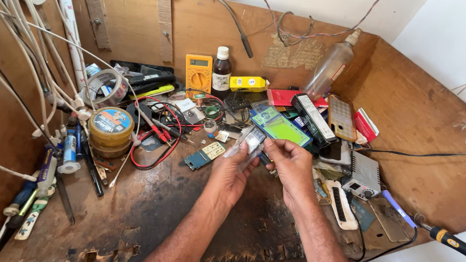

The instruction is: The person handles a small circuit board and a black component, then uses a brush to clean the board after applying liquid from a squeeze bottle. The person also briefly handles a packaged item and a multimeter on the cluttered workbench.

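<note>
left hand [230, 175]: bare, no glove, no ring seen | right hand [291, 164]: bare, no glove | forearms: uncovered, no sleeves, no watch or band visible

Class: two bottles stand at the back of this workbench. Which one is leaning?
The clear plastic bottle, tilted against the wooden wall; the dark brown white-capped bottle stands upright.

Scarred wooden workbench [147, 206] with raised plywood back boards [207, 27], white wall [448, 47] behind, soft daylight.

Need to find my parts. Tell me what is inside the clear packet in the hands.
The clear packet, held by left hand and right hand, shows a small dark rectangular part inside. Fingers cover its lower end, so anything there is hidden.
</note>
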